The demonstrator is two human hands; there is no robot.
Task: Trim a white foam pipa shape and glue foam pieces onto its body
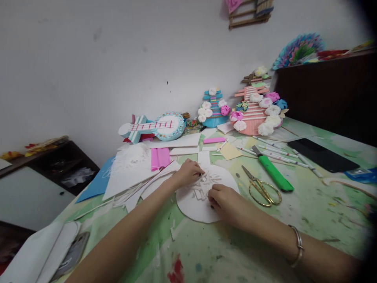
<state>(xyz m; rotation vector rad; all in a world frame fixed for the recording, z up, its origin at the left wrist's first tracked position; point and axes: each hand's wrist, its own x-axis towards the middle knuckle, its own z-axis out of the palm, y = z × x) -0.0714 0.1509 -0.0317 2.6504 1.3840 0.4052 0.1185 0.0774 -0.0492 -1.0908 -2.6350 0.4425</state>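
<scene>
Small white strips [201,194] lie heaped on a rounded white board [188,207], flat on the table [224,251]. The left hand [190,173] bunches its fingers at the heap's far side, the right hand [225,201] curls at its right; whether either pinches a strip cannot be told. A careless brush could scatter loose pieces; a rightward sweep might knock the nearby scissors [257,181].

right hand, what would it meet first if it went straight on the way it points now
Likely the small white strips lying on the rounded white cutout, just ahead of the right hand; it may already touch them, depth being unclear.
</scene>
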